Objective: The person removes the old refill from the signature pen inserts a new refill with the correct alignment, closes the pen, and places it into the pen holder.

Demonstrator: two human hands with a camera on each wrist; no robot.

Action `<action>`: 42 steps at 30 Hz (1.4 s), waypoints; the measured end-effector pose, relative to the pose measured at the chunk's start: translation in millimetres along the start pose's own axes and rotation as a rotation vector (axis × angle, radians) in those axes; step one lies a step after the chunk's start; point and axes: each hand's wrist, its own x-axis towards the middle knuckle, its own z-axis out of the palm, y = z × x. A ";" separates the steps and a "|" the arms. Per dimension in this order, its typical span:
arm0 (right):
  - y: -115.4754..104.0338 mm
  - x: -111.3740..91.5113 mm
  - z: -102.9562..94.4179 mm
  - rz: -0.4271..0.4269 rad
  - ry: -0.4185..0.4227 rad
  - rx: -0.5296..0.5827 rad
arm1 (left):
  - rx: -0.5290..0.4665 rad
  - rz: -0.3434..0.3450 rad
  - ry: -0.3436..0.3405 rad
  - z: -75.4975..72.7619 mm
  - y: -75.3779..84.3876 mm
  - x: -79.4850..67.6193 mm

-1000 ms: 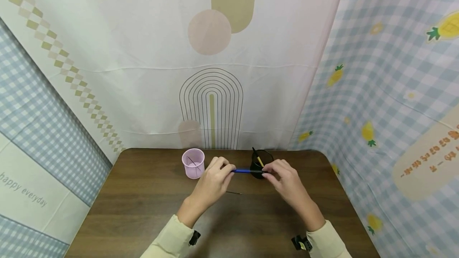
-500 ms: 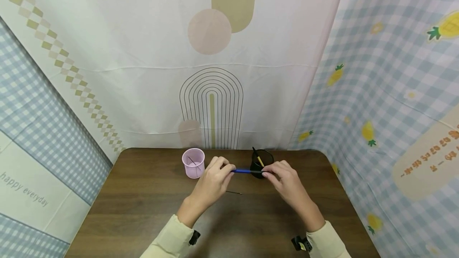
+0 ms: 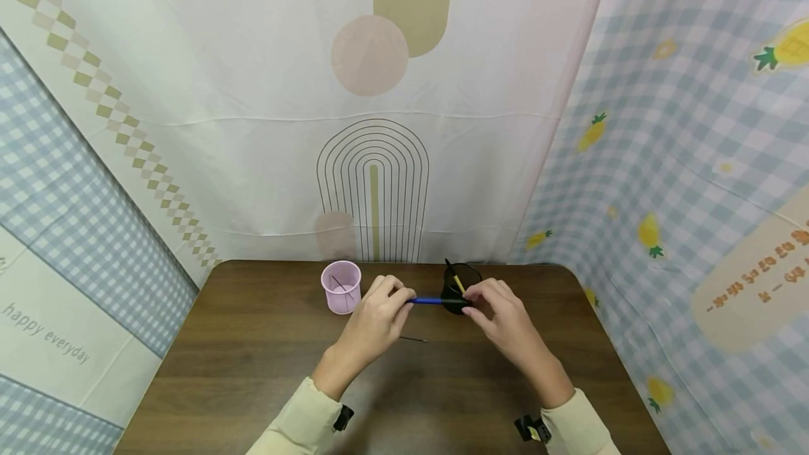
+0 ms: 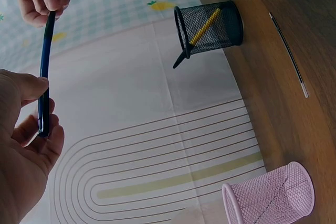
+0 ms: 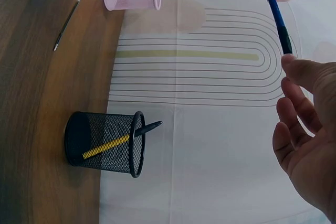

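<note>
A blue pen with a black front section is held level above the table, between both hands. My left hand pinches its blue end with thumb and fingers. At the black end, the thumb and fingertips of my right hand pinch the tip, which they hide. In the left wrist view the pen spans from one hand to the other. A thin pen refill lies on the table below the hands.
A black mesh pen cup stands at the table's back, with a yellow-and-black pen leaning in it. To its left is a pink mesh cup holding a thin dark stick. Patterned curtains rise behind the wooden table.
The fingers of my right hand have shifted slightly at the pen's black end, showing a little more of it. The left hand and the pen stay in place.
</note>
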 end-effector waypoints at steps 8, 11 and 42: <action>-1.9 0.2 0.7 -0.009 0.015 0.014 | -0.006 0.014 0.002 1.1 0.4 1.0; -1.2 -0.5 1.4 -0.004 0.012 0.012 | -0.005 0.019 0.006 1.1 -0.1 0.9; 0.7 -1.5 1.1 -0.012 -0.018 -0.012 | -0.025 0.009 0.001 2.7 -0.6 -0.2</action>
